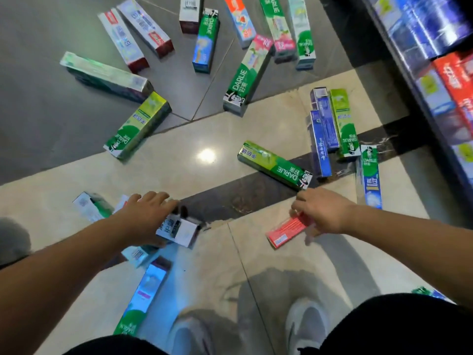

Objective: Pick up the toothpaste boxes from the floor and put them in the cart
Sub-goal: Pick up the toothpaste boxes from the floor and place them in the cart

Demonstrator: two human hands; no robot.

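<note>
— Boxes everywhere on the floor (210, 155), nothing gathered that I can see. Which step is this?

— Picking up, I'd say. At eight o'clock the left hand (143, 213) has its grip curled round a white box (179, 230), with more boxes bunched under it.

— And the other?

— At four o'clock the right hand (320, 211) pinches the end of a red box (288, 230) lying flat on the tile. A green box (275, 165) sits just beyond its fingertips.

— The cart?

— Out of sight. Shelves (435, 60) at two o'clock, that's all. Next, I reckon, both boxes need lifting clear, then a turn to find the cart.
</note>
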